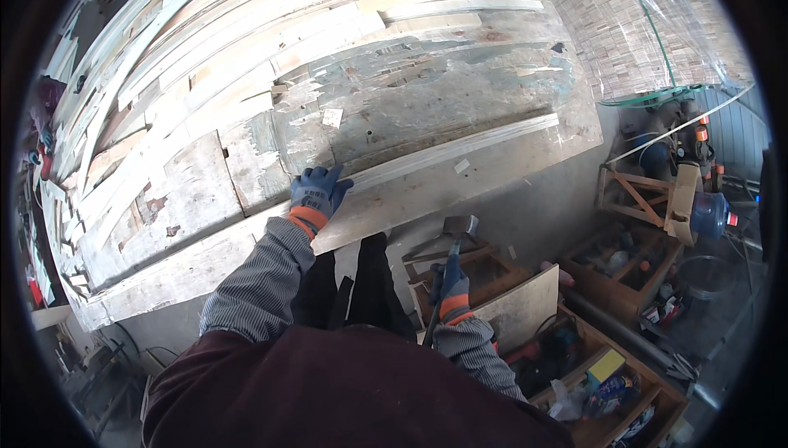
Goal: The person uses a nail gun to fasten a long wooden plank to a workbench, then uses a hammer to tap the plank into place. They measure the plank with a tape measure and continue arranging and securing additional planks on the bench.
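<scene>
My left hand (318,194), in a blue glove with an orange cuff, rests fingers spread on the near end of a long pale wooden strip (460,146) lying along the front of a worn wooden workbench (197,210). My right hand (451,285), gloved the same way, hangs beside my leg and grips the handle of a hammer (460,225), its metal head pointing away from me. Many more pale wooden strips (246,46) lie piled across the far and left part of the bench.
Open wooden crates (624,276) with tools and small items stand on the floor at the right. A wrapped stack of wood blocks (640,29) rises at the upper right. A blue water jug (710,212) lies near a wooden frame.
</scene>
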### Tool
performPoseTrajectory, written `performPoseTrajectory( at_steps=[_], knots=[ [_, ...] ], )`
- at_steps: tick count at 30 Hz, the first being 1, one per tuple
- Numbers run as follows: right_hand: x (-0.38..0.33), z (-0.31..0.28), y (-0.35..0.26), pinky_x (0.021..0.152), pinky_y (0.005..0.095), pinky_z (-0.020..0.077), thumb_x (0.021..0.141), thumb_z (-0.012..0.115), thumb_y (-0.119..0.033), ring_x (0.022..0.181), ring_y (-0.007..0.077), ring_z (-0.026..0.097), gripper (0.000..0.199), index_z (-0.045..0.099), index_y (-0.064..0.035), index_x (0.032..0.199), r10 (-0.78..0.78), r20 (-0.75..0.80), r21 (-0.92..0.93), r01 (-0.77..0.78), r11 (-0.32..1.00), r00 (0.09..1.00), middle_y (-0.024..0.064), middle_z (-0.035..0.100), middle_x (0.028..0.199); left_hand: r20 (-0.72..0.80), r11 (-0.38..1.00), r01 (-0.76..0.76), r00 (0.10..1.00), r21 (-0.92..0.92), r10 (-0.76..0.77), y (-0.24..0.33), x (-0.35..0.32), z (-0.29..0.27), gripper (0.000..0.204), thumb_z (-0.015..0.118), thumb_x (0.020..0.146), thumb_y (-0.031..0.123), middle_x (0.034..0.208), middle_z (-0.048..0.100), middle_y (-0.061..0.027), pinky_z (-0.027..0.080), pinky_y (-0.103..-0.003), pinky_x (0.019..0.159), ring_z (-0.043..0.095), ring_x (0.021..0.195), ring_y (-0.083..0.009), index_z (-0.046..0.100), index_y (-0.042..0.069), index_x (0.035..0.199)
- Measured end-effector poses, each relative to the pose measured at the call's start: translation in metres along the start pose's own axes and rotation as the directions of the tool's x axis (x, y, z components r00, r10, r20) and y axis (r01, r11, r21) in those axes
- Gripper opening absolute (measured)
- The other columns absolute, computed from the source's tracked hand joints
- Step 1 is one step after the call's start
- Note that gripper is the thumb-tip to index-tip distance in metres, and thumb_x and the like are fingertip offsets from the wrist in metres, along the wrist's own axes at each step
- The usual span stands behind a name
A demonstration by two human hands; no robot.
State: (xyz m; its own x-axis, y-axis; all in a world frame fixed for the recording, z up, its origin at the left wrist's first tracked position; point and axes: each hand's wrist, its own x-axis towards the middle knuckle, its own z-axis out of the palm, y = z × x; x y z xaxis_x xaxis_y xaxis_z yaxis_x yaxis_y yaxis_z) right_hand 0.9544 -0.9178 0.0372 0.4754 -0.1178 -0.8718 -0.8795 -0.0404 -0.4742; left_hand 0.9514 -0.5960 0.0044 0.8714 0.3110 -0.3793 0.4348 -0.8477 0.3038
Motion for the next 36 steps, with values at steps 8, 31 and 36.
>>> performPoseTrajectory(
  at_steps=[8,31,36],
  knots=[
    [-0.003,0.004,0.0,0.028,0.0276,0.0289,0.094,0.05,-0.044,0.03,0.0113,0.035,0.045,0.06,-0.0021,0.084,-0.111,0.038,-0.054,0.113,0.992,0.993,0.0,0.041,0.046,0.052,0.959,0.136,0.987,0.247,-0.153,-0.068,-0.047,0.014,0.076,0.062,0.072,0.067,0.111,0.058,-0.0119,0.043,-0.044,0.089,0.055,0.104,-0.0312,0.052,0.013,0.125],
    [0.051,0.087,-0.137,0.067,0.0418,0.0479,0.095,0.044,-0.047,0.073,0.0331,0.064,0.05,0.062,0.0001,0.094,-0.438,0.341,-0.76,0.518,0.391,0.831,0.0157,0.066,0.077,0.192,0.99,0.08,0.976,0.114,-0.101,-0.094,-0.022,-0.006,0.071,0.061,0.073,0.068,0.106,0.062,-0.0124,0.047,-0.043,0.085,0.059,0.101,-0.0308,0.058,0.012,0.116],
    [-0.026,0.106,-0.188,0.063,0.0379,0.0468,0.096,0.046,-0.041,0.065,0.0246,0.059,0.044,0.061,0.0006,0.093,-0.707,0.353,-0.486,0.766,0.421,0.613,0.0117,0.064,0.069,0.231,0.984,0.111,0.963,0.138,-0.141,-0.09,-0.023,-0.006,0.071,0.061,0.073,0.068,0.106,0.061,-0.0124,0.046,-0.043,0.086,0.059,0.1,-0.0308,0.057,0.011,0.116]
  ],
)
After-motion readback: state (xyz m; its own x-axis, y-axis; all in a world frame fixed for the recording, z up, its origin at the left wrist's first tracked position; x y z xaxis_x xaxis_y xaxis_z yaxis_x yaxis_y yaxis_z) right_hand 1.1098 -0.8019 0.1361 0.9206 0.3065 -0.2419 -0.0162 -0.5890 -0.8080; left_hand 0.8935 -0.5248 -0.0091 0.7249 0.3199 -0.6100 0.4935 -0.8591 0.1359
